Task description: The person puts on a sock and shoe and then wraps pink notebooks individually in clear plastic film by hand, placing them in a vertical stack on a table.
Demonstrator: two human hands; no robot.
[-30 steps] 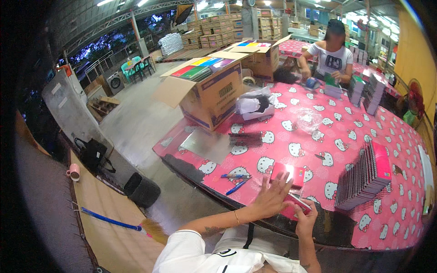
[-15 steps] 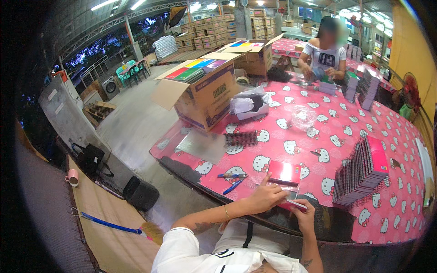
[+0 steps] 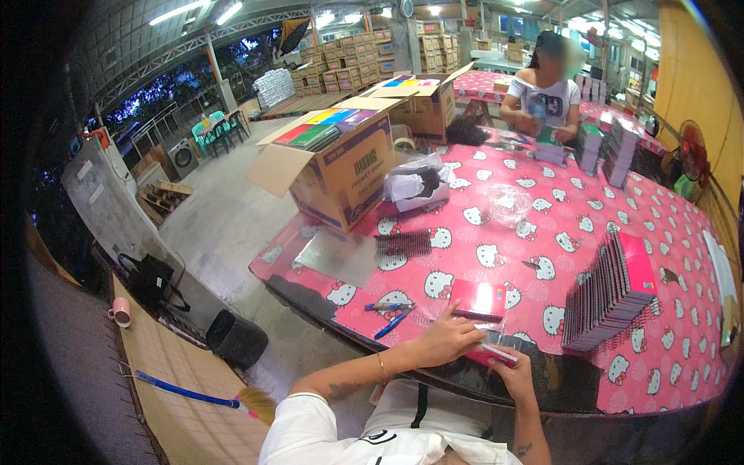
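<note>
At the near edge of the pink patterned table (image 3: 682, 364), around six o'clock in the view, the person's two hands meet over one small pink notebook (image 3: 490, 354). The left hand (image 3: 449, 341) lies on top with fingers curled down onto it, and the right hand (image 3: 513, 373) grips it from below, thumb on its near edge; both are closed on the same notebook. Its long axis runs roughly from nine o'clock to three o'clock, tilted a little down toward four. Just beyond it, at twelve o'clock from the hands, lies a second single pink notebook (image 3: 478, 299), flat, long axis also crosswise. Two blue pens (image 3: 391, 315) rest at ten o'clock from the left hand, one crosswise, one slanted. One leaning row of pink notebooks (image 3: 612, 291) stands at two o'clock from the hands; the count in it cannot be told. Two open cardboard boxes show: the nearer box (image 3: 341, 167) at eleven o'clock, the farther box (image 3: 422, 105) at twelve. One other person (image 3: 542, 89) stands at the far end.
</note>
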